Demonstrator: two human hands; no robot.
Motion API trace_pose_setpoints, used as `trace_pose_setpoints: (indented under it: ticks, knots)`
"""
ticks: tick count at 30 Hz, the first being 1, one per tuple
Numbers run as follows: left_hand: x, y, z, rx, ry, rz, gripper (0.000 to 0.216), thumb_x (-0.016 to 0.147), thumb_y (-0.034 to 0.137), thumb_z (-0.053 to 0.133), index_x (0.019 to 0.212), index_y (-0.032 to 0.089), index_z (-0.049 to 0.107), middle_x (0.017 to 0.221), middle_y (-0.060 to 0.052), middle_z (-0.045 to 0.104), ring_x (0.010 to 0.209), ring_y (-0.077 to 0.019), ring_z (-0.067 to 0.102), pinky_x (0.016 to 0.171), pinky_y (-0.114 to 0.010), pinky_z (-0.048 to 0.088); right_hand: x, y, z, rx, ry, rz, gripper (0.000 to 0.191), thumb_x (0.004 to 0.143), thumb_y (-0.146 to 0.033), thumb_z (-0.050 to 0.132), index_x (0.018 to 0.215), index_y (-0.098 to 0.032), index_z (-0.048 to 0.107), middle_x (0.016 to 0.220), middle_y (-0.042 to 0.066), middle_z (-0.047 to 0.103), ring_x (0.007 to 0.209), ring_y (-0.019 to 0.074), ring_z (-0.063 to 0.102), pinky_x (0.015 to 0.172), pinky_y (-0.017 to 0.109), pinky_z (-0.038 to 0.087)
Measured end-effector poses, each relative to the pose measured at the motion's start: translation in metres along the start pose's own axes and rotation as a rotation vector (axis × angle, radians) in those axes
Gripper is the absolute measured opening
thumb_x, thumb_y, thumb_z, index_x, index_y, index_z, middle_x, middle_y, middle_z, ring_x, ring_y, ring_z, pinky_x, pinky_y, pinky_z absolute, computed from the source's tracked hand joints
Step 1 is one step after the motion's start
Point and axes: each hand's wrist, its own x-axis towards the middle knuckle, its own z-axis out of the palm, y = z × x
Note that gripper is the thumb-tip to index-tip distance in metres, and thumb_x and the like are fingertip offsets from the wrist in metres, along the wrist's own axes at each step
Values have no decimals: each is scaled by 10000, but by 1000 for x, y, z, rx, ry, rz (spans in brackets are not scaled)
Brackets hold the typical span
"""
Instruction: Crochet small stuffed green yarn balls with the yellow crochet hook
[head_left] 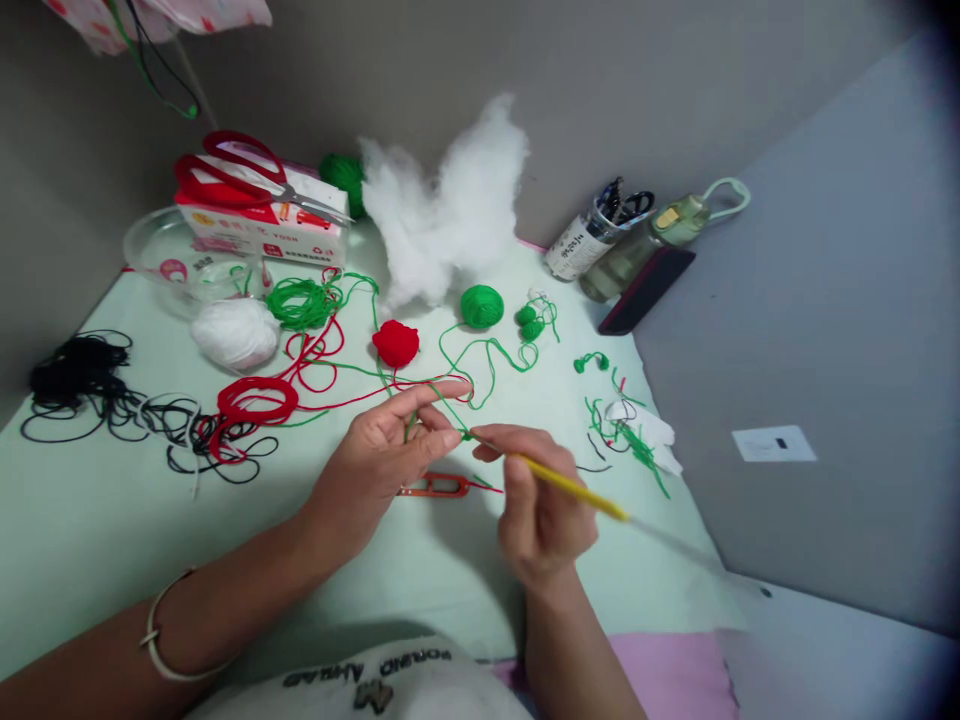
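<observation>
My right hand [547, 515] is closed around a yellow-handled crochet hook [576, 488], whose thin metal end sticks out to the lower right, blurred. My left hand [382, 450] pinches a small piece of green yarn work [466, 435] between thumb and fingers, its forefinger stretched out with a green strand running over it. Both hands meet at this piece, and the hook's working tip is hidden there. Behind it, a green yarn ball [482, 306] trails a loose strand. Under my hands lie orange-handled snips [439, 486], partly covered by my left hand.
A red yarn ball [396, 344], white stuffing [450, 210] and a white yarn ball [236, 334] stand farther back. Tangled black cord [82, 375] lies left. Red scissors [255, 185] rest on a box [262, 235]. A bottle [630, 250], a pen cup [577, 248] and yarn scraps [634, 440] are right.
</observation>
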Motion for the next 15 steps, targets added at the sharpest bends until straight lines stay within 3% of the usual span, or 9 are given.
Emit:
trace_pose_setpoints:
  ticks: [3, 5, 7, 10, 12, 15]
  knots:
    - [0, -2, 3, -131, -57, -77, 492, 850, 276, 782, 1322, 265, 643, 715, 71, 500, 519, -39, 297, 511, -192, 275, -6, 3, 3, -310, -89, -208, 393, 928, -84, 610, 1267, -269, 683, 1116, 91, 734, 996, 218, 711, 777, 344, 617]
    - [1, -2, 2, -228, -129, -165, 462, 869, 269, 757, 1314, 216, 642, 626, 93, 417, 498, -39, 233, 510, -187, 260, -4, 2, 3, -313, -64, -160, 376, 924, -84, 624, 1232, -281, 711, 1151, 89, 713, 1005, 213, 701, 786, 337, 612]
    - [2, -1, 2, -267, -163, -215, 396, 877, 259, 747, 1257, 176, 670, 575, 109, 347, 491, -42, 174, 490, -182, 217, 0, 0, 2, -98, 26, 5, 302, 957, -101, 582, 1151, -275, 734, 1068, 69, 717, 905, 183, 696, 731, 326, 604]
    - [3, 2, 1, -231, -150, -174, 346, 889, 252, 740, 1224, 188, 682, 543, 119, 301, 485, -49, 148, 476, -183, 184, 7, -2, 2, 303, 127, 254, 243, 1007, -164, 521, 1023, -261, 743, 900, 35, 704, 728, 148, 647, 603, 297, 560]
    - [3, 3, 1, -187, -142, -130, 327, 880, 257, 750, 1198, 207, 693, 581, 103, 380, 480, -39, 180, 473, -189, 185, 10, -1, 4, 431, 101, 331, 204, 1005, -215, 549, 987, -249, 749, 909, 43, 706, 728, 148, 633, 599, 298, 546]
    - [2, 0, 2, -133, -132, -105, 296, 867, 270, 763, 1154, 220, 708, 751, 59, 530, 488, -18, 234, 471, -197, 196, 11, 1, 6, 439, 70, 348, 168, 990, -247, 586, 984, -232, 753, 949, 64, 723, 794, 168, 643, 646, 320, 550]
